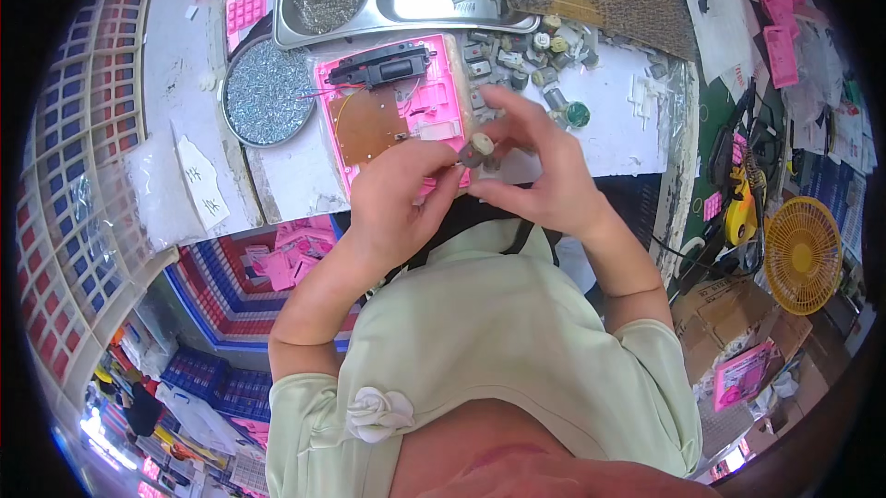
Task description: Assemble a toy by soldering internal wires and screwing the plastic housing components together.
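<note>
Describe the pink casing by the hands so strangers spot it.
Find the big metal tray at the top. Right below it, between the round dish of silvery bits on the left and the loose grey parts on the right, lies the pink casing. Unlike its neighbours, it holds a brown board and a long black part.

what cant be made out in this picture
Head view:
- Pink casing, near edge: partly hidden by left hand.
- Steel tray, far end: cut off by upper edge.
- Silvery bits in round dish: too small to tell apart.
- Small grey part: partly behind left fingertips.
</note>
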The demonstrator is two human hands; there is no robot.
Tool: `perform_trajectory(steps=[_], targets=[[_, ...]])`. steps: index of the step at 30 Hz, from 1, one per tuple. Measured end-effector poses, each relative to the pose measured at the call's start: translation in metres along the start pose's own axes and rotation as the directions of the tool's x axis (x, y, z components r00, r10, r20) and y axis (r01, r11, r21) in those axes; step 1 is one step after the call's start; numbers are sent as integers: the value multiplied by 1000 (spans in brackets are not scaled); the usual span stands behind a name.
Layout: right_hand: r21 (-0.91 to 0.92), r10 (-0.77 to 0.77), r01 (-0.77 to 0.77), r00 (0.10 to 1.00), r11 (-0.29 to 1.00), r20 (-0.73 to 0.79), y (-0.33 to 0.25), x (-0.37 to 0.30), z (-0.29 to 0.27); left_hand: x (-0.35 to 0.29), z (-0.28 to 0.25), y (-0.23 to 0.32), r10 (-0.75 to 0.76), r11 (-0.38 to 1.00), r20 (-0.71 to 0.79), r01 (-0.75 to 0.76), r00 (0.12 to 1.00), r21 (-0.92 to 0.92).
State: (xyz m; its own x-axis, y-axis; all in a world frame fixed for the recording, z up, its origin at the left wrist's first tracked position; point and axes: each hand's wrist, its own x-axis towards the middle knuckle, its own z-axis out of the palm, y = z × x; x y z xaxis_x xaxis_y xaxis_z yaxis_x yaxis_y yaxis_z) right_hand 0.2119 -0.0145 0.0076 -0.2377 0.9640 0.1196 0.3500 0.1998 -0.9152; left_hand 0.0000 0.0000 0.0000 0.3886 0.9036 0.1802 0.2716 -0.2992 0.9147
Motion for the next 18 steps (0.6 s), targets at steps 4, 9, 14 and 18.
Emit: perform_trajectory(steps=[4,9,14,18], targets=[[-31,16,-12,993,999,114,-5,3,-10,0,-2,-4,227,969,-21,-224,974,106],[124,-89,87,996,989,13,-1,2,3,1,-5,-5,146,976,-54,-153,988,-154],[119,-141,138,990,983,15,-1,2,9,-1,-9,-7,172,981,-27,-174,985,-90],[114,-184,181,983,977,18,3,3,11,-2,-10,-7,165,982,-13,-166,986,-94]])
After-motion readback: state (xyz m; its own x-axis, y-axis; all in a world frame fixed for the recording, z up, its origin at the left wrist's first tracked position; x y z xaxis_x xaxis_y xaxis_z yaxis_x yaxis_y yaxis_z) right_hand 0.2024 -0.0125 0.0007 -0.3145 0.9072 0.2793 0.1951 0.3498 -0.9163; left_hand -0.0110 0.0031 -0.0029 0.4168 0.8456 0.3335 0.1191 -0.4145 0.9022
